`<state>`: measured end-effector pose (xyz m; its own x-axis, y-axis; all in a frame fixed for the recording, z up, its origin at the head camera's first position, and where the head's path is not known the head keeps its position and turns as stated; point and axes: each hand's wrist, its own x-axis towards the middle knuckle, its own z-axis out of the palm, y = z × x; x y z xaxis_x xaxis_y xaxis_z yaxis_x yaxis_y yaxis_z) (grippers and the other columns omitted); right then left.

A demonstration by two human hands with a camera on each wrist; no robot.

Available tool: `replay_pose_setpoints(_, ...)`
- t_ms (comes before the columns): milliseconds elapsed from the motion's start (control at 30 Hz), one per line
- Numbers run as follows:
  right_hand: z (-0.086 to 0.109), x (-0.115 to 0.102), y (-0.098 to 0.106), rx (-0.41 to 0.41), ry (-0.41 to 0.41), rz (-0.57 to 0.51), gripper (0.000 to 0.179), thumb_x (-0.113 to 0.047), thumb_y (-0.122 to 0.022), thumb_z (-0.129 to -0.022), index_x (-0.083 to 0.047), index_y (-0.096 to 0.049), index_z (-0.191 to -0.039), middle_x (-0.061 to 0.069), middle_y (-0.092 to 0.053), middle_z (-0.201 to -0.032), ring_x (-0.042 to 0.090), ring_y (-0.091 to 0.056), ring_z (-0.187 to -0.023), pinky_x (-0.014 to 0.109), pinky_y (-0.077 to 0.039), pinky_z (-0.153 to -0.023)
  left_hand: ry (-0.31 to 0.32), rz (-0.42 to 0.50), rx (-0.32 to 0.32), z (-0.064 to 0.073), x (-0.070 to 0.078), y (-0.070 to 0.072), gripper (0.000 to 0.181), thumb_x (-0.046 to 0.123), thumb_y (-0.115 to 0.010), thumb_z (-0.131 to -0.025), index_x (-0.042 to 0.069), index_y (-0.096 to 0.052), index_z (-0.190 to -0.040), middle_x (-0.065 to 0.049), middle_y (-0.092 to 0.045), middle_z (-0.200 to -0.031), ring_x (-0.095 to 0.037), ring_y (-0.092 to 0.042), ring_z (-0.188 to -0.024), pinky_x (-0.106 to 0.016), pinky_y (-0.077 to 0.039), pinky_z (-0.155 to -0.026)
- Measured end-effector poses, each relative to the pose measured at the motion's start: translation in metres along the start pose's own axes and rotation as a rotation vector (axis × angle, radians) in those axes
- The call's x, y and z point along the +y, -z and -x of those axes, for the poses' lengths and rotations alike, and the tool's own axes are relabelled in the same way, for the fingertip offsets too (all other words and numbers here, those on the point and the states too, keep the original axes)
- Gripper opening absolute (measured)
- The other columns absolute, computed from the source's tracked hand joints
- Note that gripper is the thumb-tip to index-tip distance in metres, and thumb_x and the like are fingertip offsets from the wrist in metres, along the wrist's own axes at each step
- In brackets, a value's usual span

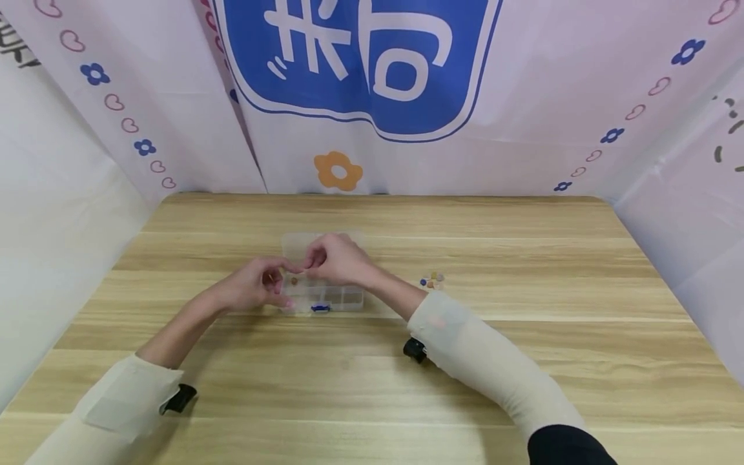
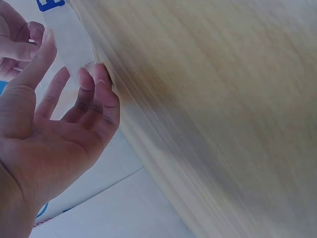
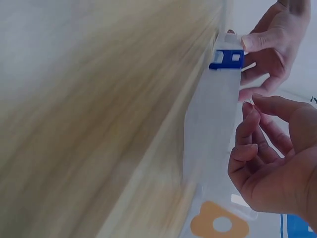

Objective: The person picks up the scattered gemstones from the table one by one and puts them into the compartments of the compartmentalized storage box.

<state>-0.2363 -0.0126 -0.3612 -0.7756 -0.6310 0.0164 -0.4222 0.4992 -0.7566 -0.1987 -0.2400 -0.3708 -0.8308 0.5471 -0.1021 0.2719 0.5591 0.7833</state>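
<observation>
A clear plastic compartment box (image 1: pixel 352 298) with a blue latch (image 1: pixel 320 308) stands on the table, its transparent lid (image 1: pixel 295 243) opened to the far side. My left hand (image 1: pixel 254 284) grips the box's left end, thumb at the front corner and forefinger stretched over the top. Above the compartments, my right hand (image 1: pixel 337 259) pinches a tiny piece between thumb and forefinger; its kind is too small to tell. Both hands' fingertips nearly meet in the right wrist view, beside the box wall (image 3: pixel 210 124). A small brown bead-like piece (image 1: pixel 294 281) lies in a left compartment.
Right of the box, a little cluster of small coloured pieces (image 1: pixel 432 281), blue, yellow, orange and pale, lies on the wooden table (image 1: pixel 523 374). Behind the table hangs a printed white cloth (image 1: pixel 465 165). Black wrist cameras (image 1: pixel 414 349) are strapped at both sleeves.
</observation>
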Motion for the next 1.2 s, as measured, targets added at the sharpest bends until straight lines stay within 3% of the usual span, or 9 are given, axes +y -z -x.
replay_pose_setpoints(200, 0.015, 0.011, 0.016, 0.018, 0.023, 0.006, 0.005, -0.007, -0.078, -0.091, -0.003, -0.076, -0.093, 0.005, -0.075, -0.089, 0.014, -0.069, -0.082, 0.02, -0.054, -0.074, 0.004, 0.0, 0.001, -0.001, 0.001, 0.0, 0.057, 0.001, -0.085, -0.082, -0.013, -0.06, -0.131, -0.006, -0.056, -0.078, -0.016, -0.049, -0.07, -0.024, -0.042, -0.062)
replay_pose_setpoints(833, 0.079, 0.048, 0.069, 0.126, -0.017, -0.043, 0.013, -0.008, -0.077, -0.093, 0.0, -0.076, -0.102, 0.003, -0.073, -0.086, 0.02, -0.067, -0.077, 0.032, -0.056, -0.074, 0.023, 0.014, -0.008, 0.0, 0.0, 0.002, 0.06, 0.002, -0.086, -0.082, -0.012, -0.059, -0.134, -0.007, -0.057, -0.079, -0.016, -0.05, -0.072, -0.024, -0.043, -0.063)
replay_pose_setpoints(1200, 0.106, 0.071, 0.097, 0.181, -0.109, 0.006, 0.016, -0.011, -0.076, -0.093, -0.001, -0.076, -0.105, 0.004, -0.071, -0.087, 0.021, -0.062, -0.073, 0.033, -0.052, -0.069, 0.046, 0.007, -0.021, -0.001, 0.002, 0.001, 0.06, 0.002, -0.086, -0.082, -0.011, -0.058, -0.134, -0.007, -0.057, -0.08, -0.016, -0.051, -0.072, -0.024, -0.045, -0.062)
